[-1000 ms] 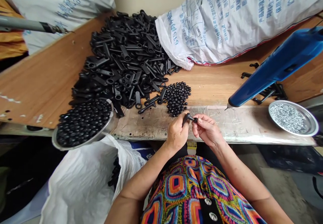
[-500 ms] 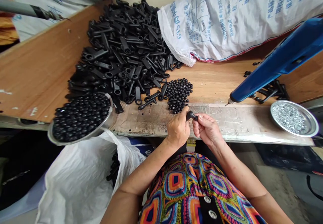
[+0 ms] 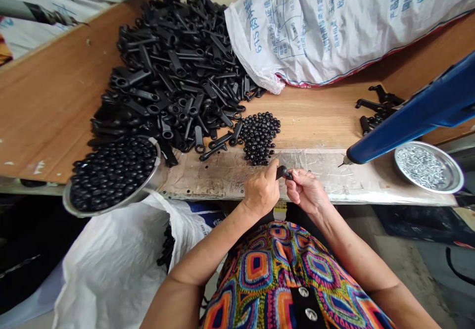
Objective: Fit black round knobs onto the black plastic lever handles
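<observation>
My left hand (image 3: 261, 188) is closed around a black plastic crank handle (image 3: 281, 171), most of it hidden in the fist. From the other side my right hand (image 3: 307, 189) pinches a small black knob (image 3: 288, 175) at the handle's tip between thumb and forefinger; whether the knob is seated there I cannot tell. Both hands are over the bench's front edge. Just beyond them lies a patch of loose round black knobs (image 3: 259, 138). A large heap of black crank handles (image 3: 174, 67) rises behind and to the left.
At the left, a metal bowl (image 3: 158, 163) is full of black knobs. A blue electric screwdriver (image 3: 393, 128) slants in from the right, beside a dish of screws (image 3: 423, 165). More handles (image 3: 380, 104) lie behind it. White sacks (image 3: 315, 32) stand at the back and below left (image 3: 111, 269).
The view has shifted slightly. The handle and knob have tilted a little between my hands, which keep hold of them. The blue screwdriver has swung slightly, its tip lower and more to the right.
</observation>
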The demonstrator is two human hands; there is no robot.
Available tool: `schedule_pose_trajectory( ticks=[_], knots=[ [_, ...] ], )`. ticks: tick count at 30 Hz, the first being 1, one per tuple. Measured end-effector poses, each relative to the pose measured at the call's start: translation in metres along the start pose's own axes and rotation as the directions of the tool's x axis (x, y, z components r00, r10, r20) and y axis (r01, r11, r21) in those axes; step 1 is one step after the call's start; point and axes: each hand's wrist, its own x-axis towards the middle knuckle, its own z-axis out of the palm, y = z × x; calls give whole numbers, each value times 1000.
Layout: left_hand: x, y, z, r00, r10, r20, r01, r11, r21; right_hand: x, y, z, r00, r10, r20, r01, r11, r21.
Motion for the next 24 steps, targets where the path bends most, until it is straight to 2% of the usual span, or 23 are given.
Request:
schedule_pose_trajectory(
  ticks=[6, 8, 9, 10, 12, 14, 15, 17, 19, 21, 22, 24],
  knots=[
    [5, 3, 4, 999, -18, 31, 15, 995, 97, 4, 1, -6, 1000, 14, -15, -14, 1000, -10],
    [9, 1, 10, 999, -2, 50, -5, 992, 129, 10, -1, -16, 999, 4, -32, -9, 989, -147],
    [11, -1, 14, 998, 18, 68, -28, 989, 147, 13, -3, -23, 999, -12, -49, -2, 962, -273],
    [12, -3, 20, 995, 42, 90, -57, 985, 165, 16, -6, -29, 996, -53, -79, 14, 903, -430],
    [14, -7, 32, 987, 92, 131, -117, 972, 204, 19, -15, -40, 968, -213, -135, 47, 677, -734],
    [15, -9, 45, 980, 126, 155, -162, 956, 243, 17, -27, -40, 914, -393, -104, 91, 448, -889],
    [15, -8, 50, 977, 140, 161, -179, 949, 259, 13, -34, -35, 890, -452, -54, 138, 382, -914],
    [14, -5, 56, 973, 160, 165, -202, 938, 283, 4, -45, -16, 851, -516, 100, 299, 319, -899],
    [14, -1, 57, 967, 177, 183, -224, 934, 279, -1, -52, 4, 788, -555, 266, 467, 257, -846],
    [14, 2, 56, 956, 191, 223, -240, 946, 220, 5, -51, 16, 745, -545, 384, 548, 173, -818],
    [14, 2, 57, 950, 193, 245, -241, 954, 180, 14, -47, 16, 740, -525, 420, 557, 130, -820],
    [14, 1, 59, 940, 190, 282, -230, 967, 115, 38, -34, 10, 769, -454, 449, 532, 65, -844]
  ],
)
